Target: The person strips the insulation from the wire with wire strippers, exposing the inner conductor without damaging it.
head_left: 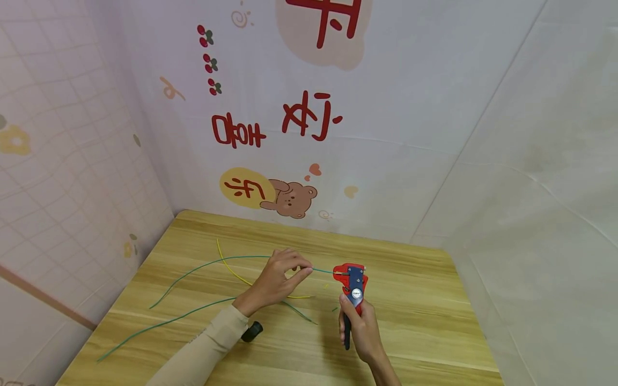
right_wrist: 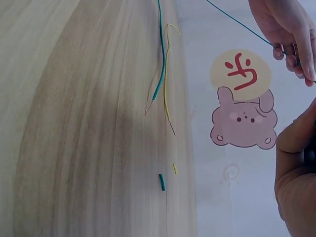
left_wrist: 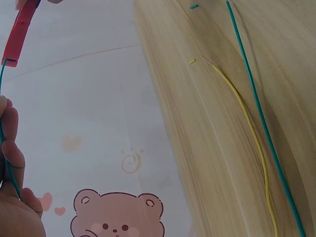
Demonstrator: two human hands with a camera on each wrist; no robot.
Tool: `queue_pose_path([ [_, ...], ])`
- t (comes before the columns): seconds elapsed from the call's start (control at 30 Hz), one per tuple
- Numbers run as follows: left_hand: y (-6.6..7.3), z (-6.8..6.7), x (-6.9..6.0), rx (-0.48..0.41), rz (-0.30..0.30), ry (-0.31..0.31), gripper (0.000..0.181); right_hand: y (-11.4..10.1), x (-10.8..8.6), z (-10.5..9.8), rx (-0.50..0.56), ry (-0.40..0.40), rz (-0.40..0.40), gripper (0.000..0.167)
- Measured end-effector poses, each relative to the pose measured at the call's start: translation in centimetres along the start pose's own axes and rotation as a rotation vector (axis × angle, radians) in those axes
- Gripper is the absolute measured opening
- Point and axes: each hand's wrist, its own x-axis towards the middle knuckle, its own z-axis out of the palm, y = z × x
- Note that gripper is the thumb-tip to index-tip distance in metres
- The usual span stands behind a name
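Observation:
My left hand (head_left: pixel 277 276) pinches a green wire (head_left: pixel 203 263) between thumb and fingers, above the table. The wire's right end runs into the jaws of a red and blue wire stripper (head_left: pixel 356 284). My right hand (head_left: pixel 365 329) grips that stripper by its handles, holding it upright. Seen from the left wrist, the stripper's red head (left_wrist: pixel 16 42) meets the green wire. Beneath my left hand lie a yellow wire (left_wrist: pixel 249 116) and a second green wire (left_wrist: pixel 261 116). Both show bare copper at one end in the right wrist view. The stripper is mostly hidden there.
Short cut pieces of green insulation (right_wrist: pixel 162 182) and yellow insulation (right_wrist: pixel 175 168) lie on the wooden table (head_left: pixel 425 321). A small black object (head_left: pixel 251 332) is beside my left sleeve; its kind is unclear. A printed cloth wall (head_left: pixel 386 161) stands behind the table.

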Motion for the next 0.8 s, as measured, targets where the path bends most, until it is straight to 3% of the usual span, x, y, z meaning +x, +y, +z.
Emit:
queue_pose_path([
  [0.2, -0.4, -0.4, -0.2, 0.013, 0.011, 0.046, 0.010, -0.3, -0.1, -0.8, 0.005, 0.032, -0.019, 0.038],
  [0.43, -0.4, -0.7, -0.2, 0.013, -0.018, 0.017, 0.008, -0.3, -0.1, -1.3, 0.018, 0.011, -0.021, 0.036],
  [0.8, -0.7, -0.7, -0.5, -0.001, -0.003, 0.026, 0.010, -0.2, 0.0, -1.4, 0.051, -0.011, -0.018, 0.037],
])
